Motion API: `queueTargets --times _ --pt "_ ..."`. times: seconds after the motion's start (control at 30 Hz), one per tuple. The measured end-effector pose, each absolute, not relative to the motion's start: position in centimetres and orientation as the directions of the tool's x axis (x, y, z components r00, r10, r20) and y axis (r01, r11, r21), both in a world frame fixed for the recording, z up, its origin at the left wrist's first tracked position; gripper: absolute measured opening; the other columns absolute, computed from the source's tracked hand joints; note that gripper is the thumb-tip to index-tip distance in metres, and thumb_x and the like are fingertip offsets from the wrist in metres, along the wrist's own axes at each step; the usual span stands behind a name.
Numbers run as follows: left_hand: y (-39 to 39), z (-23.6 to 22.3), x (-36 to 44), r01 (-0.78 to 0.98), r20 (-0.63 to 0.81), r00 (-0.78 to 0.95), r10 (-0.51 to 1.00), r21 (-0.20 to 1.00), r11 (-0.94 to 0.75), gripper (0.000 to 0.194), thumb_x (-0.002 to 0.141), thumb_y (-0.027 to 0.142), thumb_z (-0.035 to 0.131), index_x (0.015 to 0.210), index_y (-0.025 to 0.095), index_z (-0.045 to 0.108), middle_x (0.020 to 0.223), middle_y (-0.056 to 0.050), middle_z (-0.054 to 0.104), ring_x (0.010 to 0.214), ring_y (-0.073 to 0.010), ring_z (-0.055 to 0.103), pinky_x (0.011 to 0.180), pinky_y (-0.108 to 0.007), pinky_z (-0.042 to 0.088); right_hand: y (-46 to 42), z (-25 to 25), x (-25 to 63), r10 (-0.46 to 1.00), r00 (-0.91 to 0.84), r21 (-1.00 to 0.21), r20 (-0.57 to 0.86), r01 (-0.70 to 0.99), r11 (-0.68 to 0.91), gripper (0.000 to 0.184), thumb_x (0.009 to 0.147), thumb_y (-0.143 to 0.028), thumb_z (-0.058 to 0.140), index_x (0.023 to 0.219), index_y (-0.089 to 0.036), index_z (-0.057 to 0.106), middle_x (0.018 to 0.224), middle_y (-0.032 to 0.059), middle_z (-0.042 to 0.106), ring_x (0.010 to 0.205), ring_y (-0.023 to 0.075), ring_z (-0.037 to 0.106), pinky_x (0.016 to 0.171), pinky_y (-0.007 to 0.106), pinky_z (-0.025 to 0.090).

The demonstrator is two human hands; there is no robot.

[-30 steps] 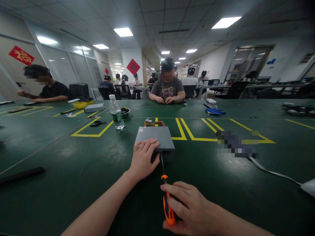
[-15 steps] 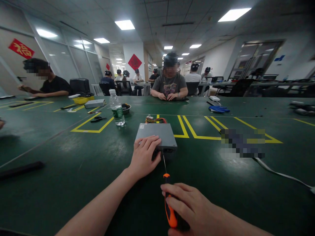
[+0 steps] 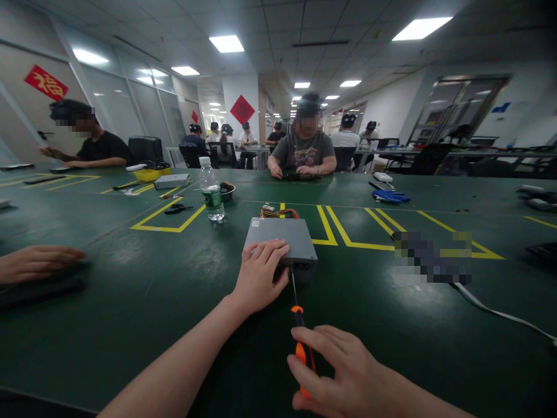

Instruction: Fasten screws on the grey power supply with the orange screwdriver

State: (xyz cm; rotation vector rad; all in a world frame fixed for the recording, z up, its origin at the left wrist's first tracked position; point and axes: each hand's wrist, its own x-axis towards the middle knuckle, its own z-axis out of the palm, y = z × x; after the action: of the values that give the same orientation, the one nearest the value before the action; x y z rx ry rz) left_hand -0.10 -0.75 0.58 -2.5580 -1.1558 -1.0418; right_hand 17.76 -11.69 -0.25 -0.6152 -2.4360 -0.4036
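A grey metal computer power supply (image 3: 298,237) lies on the green table, a bundle of coloured cables (image 3: 281,213) at its far side. My left hand (image 3: 262,271) grips its near left part, fingers flat over the top and thumb down by the front face. In my right hand (image 3: 334,361) is a screwdriver (image 3: 300,352) with an orange and black handle, held between thumb and fingers. Its thin shaft points away from me and reaches the near face of the power supply, beside my left thumb. The exact spot where the tip touches is too small to make out.
A water bottle (image 3: 211,191) stands left of the power supply, before a small bowl (image 3: 227,191). Black pliers-like tools (image 3: 177,208) lie farther left. A blurred-out dark object (image 3: 429,258) with a white cable is at right. Another person's hand (image 3: 41,262) rests at far left.
My right fingers have shifted around the screwdriver handle, which has turned. Another person's hand has come in at the left. The whole view has moved slightly; my left hand stays on the power supply.
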Motion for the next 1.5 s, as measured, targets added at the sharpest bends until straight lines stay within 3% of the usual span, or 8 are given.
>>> queueTargets --times 0.13,0.47,0.6,0.73,0.87,1.1,1.33,1.5 --pt "-0.8 0.7 -0.2 0.706 0.651 0.458 0.605 0.148 -0.693 0.034 0.08 0.023 0.05 0.115 0.023 0.051 0.124 -0.005 0.055 0.117 -0.0215 0.047 0.098 -0.04 0.027 -11.7 0.2 17.6 0.382 -0.763 0.115 0.522 0.507 0.854 0.032 0.089 -0.041 0.044 0.109 -0.018 0.056 0.104 0.0141 0.063 0.079 0.0185 0.064 0.072 0.031 0.052" --pt "-0.8 0.7 -0.1 0.702 0.657 0.452 0.603 0.155 -0.695 0.036 0.08 0.023 0.051 0.116 0.023 0.052 0.123 -0.006 0.055 0.117 -0.0224 0.047 0.099 -0.041 0.027 -11.4 -0.5 17.6 0.312 -0.705 0.132 0.637 0.498 0.857 0.03 0.088 -0.042 0.048 0.093 -0.013 0.055 0.099 0.0155 0.067 0.084 0.0176 0.065 0.076 0.029 0.053" --pt "-0.8 0.6 -0.1 0.698 0.655 0.458 0.601 0.155 -0.7 0.035 0.08 0.023 0.051 0.115 0.023 0.051 0.123 -0.005 0.055 0.117 -0.0216 0.047 0.099 -0.04 0.026 -11.6 0.3 17.4 0.349 -0.768 0.171 0.537 0.504 0.847 0.022 0.087 -0.022 0.049 0.107 -0.017 0.054 0.104 0.0134 0.065 0.09 0.0177 0.064 0.075 0.027 0.053" --pt "-0.8 0.7 -0.1 0.697 0.648 0.456 0.61 0.166 -0.697 0.035 0.081 0.023 0.049 0.116 0.023 0.051 0.124 -0.005 0.055 0.117 -0.0215 0.046 0.099 -0.04 0.025 -11.5 0.0 17.3 0.28 -0.744 0.178 0.606 0.47 0.865 0.017 0.085 -0.01 0.045 0.094 -0.016 0.058 0.097 0.0118 0.068 0.069 0.0136 0.065 0.067 0.024 0.054" --pt "-0.9 0.8 -0.1 0.697 0.645 0.454 0.615 0.173 -0.696 0.035 0.081 0.023 0.05 0.115 0.023 0.051 0.124 -0.004 0.055 0.117 -0.021 0.046 0.099 -0.04 0.026 -11.3 -0.7 17.6 0.278 -0.704 0.16 0.653 0.487 0.858 0.01 0.087 -0.015 0.047 0.084 -0.017 0.056 0.09 0.0099 0.069 0.065 0.013 0.064 0.064 0.024 0.054" --pt "-0.8 0.8 -0.1 0.706 0.644 0.45 0.618 0.168 -0.688 0.033 0.082 0.024 0.048 0.114 0.023 0.051 0.123 -0.004 0.056 0.117 -0.0204 0.046 0.1 -0.039 0.025 -11.3 1.2 17.8 0.298 -0.777 0.178 0.554 0.46 0.87 0.022 0.089 -0.017 0.044 0.106 -0.019 0.057 0.097 0.0081 0.068 0.084 0.0146 0.064 0.072 0.024 0.053" --pt "-0.7 0.6 0.0 0.712 0.651 0.448 0.613 0.155 -0.685 0.033 0.081 0.024 0.05 0.114 0.022 0.051 0.123 -0.004 0.056 0.117 -0.0205 0.047 0.099 -0.039 0.026 -11.3 0.4 18.3 0.301 -0.725 0.141 0.62 0.48 0.866 0.016 0.088 -0.009 0.043 0.087 -0.016 0.058 0.097 0.0089 0.069 0.075 0.0126 0.064 0.072 0.022 0.052" --pt "-0.7 0.6 0.0 0.71 0.66 0.445 0.605 0.152 -0.687 0.032 0.082 0.023 0.049 0.113 0.022 0.051 0.122 -0.004 0.056 0.116 -0.0198 0.047 0.099 -0.038 0.027 -11.4 1.2 18.0 0.31 -0.747 0.147 0.588 0.475 0.868 0.019 0.091 -0.02 0.043 0.103 -0.021 0.058 0.098 0.0073 0.068 0.078 0.0138 0.065 0.069 0.023 0.052"
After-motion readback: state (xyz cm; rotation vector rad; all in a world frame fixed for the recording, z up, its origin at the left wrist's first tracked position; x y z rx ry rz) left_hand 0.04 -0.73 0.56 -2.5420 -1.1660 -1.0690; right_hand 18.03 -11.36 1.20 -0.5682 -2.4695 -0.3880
